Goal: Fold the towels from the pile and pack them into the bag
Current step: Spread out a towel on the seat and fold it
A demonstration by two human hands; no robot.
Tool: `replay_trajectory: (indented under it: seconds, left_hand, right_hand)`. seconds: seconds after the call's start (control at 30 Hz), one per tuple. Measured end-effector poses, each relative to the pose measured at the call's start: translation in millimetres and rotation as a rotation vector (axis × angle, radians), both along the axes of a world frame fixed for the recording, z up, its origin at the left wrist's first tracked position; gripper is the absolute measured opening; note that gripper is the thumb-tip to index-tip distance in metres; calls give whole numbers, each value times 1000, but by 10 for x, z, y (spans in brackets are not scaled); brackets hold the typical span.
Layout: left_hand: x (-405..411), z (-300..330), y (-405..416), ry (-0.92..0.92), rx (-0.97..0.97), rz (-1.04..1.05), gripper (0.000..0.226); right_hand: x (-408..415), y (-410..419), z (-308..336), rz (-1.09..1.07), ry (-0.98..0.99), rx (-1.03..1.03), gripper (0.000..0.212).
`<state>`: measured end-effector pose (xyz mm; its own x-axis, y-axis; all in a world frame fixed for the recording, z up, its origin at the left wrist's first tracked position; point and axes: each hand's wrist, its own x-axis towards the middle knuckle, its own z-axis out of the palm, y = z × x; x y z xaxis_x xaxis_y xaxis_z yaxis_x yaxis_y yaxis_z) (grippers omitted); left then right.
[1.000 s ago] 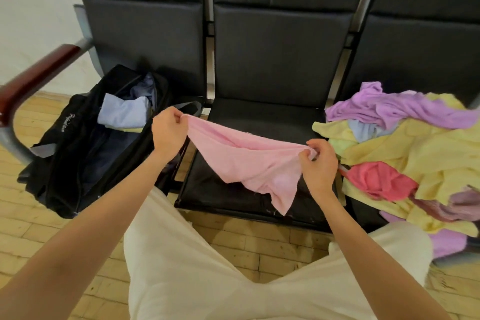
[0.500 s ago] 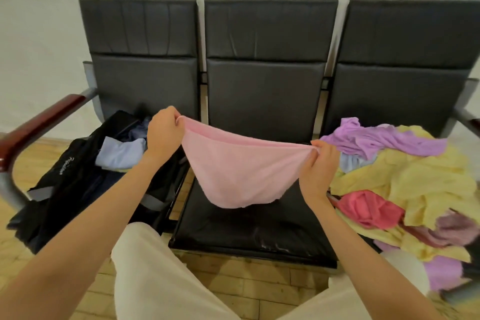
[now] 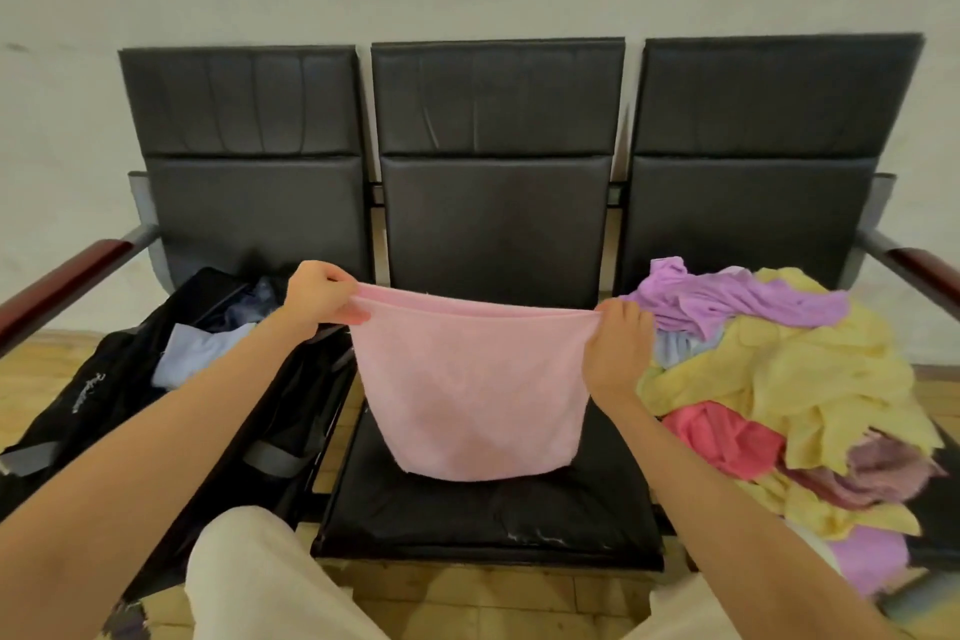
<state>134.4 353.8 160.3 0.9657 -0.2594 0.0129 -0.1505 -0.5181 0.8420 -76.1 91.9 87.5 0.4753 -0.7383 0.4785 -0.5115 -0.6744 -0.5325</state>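
Now left hand (image 3: 317, 294) and right hand (image 3: 618, 346) pinch the pink towel (image 3: 467, 400) stretched sideways, hanging down.

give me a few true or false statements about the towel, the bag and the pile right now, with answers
1. Both hands, left hand and right hand, pinch the pink towel by its top edge. True.
2. The pink towel lies flat on the floor. False: it hangs above the middle seat.
3. The black bag sits on the left seat, open. True.
4. The towel pile is all yellow. False: it also holds purple and deep pink towels.
5. The bag is empty. False: a light blue towel lies in it.
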Motion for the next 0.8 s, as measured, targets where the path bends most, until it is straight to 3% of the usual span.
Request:
replay_trajectory:
  seconds: [0.13,0.3,0.4,0.5,0.6,0.7,0.8]
  left_hand:
    - [217,149,-325,-90,140,-42,16]
    - [398,381,-722,-292,-23,75,25]
    - [374,329,-755,-361,-13,65,27]
    - [330,107,-658,-327,-19,23,26]
    - [221,-275,-477,-257,4,11,27]
    - [69,-732,-272,-160,80,-1,28]
    - [-108,-1222,-95,9,204,-48,26]
  right_hand:
    - [246,-261,254,-19,7,165,17]
    - [550,-514,565,-6,-342,344,12]
    - [517,-589,581,71,-344,257,10]
    - [414,-746,349,170,-266,217,13]
    - [232,-808,-71,222,-124,273,36]
    - [61,-431,-444,141,-180,198,16]
    - [-191,-22,-796,119,-114,217,19]
